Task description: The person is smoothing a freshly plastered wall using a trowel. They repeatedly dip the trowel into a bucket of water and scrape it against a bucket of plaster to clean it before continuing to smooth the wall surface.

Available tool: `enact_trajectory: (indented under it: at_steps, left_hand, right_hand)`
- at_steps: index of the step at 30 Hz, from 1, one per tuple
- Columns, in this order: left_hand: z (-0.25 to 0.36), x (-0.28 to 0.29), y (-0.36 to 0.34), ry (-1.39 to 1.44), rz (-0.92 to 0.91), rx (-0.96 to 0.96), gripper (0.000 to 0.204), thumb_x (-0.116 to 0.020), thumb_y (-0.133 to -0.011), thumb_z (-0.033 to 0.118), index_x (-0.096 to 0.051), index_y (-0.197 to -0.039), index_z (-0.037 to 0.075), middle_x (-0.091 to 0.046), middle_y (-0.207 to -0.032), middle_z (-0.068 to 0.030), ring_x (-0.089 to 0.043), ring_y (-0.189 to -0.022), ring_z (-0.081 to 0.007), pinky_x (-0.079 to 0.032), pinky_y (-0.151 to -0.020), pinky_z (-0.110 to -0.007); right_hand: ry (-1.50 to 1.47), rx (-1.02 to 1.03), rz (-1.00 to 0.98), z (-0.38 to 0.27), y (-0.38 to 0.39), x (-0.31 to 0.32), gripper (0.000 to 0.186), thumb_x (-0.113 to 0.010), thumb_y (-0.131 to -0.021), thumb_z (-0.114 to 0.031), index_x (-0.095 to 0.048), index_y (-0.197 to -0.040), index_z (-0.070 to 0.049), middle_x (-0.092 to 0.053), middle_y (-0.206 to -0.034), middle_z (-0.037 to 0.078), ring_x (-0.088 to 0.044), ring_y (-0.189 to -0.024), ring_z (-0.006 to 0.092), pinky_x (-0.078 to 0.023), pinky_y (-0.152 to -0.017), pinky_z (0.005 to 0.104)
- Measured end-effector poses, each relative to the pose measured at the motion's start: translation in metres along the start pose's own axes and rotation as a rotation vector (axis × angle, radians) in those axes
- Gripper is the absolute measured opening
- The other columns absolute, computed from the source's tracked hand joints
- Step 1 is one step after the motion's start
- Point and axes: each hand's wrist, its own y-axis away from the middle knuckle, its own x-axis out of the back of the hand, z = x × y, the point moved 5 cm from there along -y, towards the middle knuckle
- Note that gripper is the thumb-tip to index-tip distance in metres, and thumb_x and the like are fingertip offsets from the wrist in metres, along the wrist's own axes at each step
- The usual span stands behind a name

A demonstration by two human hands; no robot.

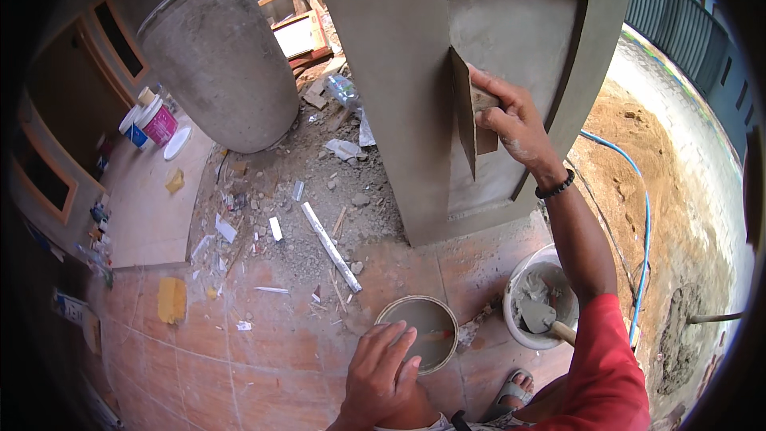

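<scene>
"Up at the grey column (383, 48), what does your right grip (515, 124) have?"

"It's clamped on a plastering float (464, 124), thumb and fingers round the block handle. I see the float almost edge-on: a thin, flat, grey-brown board, narrowing to a sharp corner at the bottom, with a brown block behind it."

"Where exactly?"

"By the left border of the recessed panel (519, 40), nearly upright. I can't tell from my view how much of it touches."

"And your left grip (387, 375)?"

"Nothing held that I can see; the fingers are stretched out, slightly apart, and hide part of the rim of a round basin (456, 334) of grey liquid."

"What else is around, or in the way?"

"Right of the basin sits a white bucket (511, 323) of grey mortar (531, 287) with a trowel (537, 318) in it. My red sleeve (610, 359) cuts off the trowel's handle end. Beyond my forearm, a blue hose (645, 207) curves over brown sand (630, 128). Leftward, rubble (327, 179) lies at the column's foot, and a long white strip (331, 246) reaches onto the tiled floor (279, 343). Farther back stands a big grey drum (219, 64)."
</scene>
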Motion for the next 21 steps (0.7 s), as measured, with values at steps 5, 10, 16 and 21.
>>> enact_trajectory:
  at_steps: [5, 10, 16, 21]
  left_hand:
    - [0.001, 0.001, 0.001, -0.024, -0.004, 0.001, 0.039, -0.072, -0.078, 0.004, -0.068, -0.116, -0.005, -0.068, -0.118, -0.0226, -0.064, -0.11, -0.0419, -0.053, -0.096, -0.05]
    - [0.001, -0.004, 0.004, -0.01, -0.034, 0.006, 0.043, -0.075, -0.08, 0.006, -0.068, -0.121, -0.002, -0.066, -0.122, -0.022, -0.063, -0.111, -0.0425, -0.052, -0.097, -0.05]
    - [-0.005, -0.001, 0.005, -0.032, -0.027, 0.026, 0.04, -0.073, -0.08, 0.007, -0.068, -0.119, -0.003, -0.068, -0.12, -0.0227, -0.064, -0.111, -0.0421, -0.052, -0.097, -0.05]
    - [0.003, 0.004, 0.01, -0.081, 0.015, 0.074, 0.037, -0.063, -0.086, 0.004, -0.066, -0.122, -0.004, -0.066, -0.122, -0.0251, -0.061, -0.115, -0.0442, -0.049, -0.102, -0.05]
  right_hand:
    - [-0.105, -0.142, -0.033, 0.071, 0.056, -0.021, 0.071, -0.054, -0.076, -0.001, -0.057, -0.147, -0.008, -0.058, -0.111, 0.002, -0.054, -0.105, 0.012, -0.04, -0.097, 0.0223]
    - [0.015, -0.22, -0.015, 0.111, 0.12, -0.022, 0.07, -0.055, -0.076, -0.001, -0.057, -0.146, -0.006, -0.055, -0.107, 0.004, -0.054, -0.103, 0.0144, -0.04, -0.096, 0.0238]
    - [0.383, 0.128, 0.453, 0.042, 0.09, -0.036, 0.069, -0.066, -0.08, -0.002, -0.053, -0.148, -0.004, -0.056, -0.109, 0.016, -0.058, -0.097, 0.0277, -0.047, -0.091, 0.0341]
    - [0.717, 0.314, 0.715, 0.029, 0.033, -0.072, 0.072, -0.067, -0.076, 0.002, -0.054, -0.147, -0.007, -0.053, -0.105, 0.017, -0.054, -0.095, 0.0331, -0.046, -0.084, 0.0423]
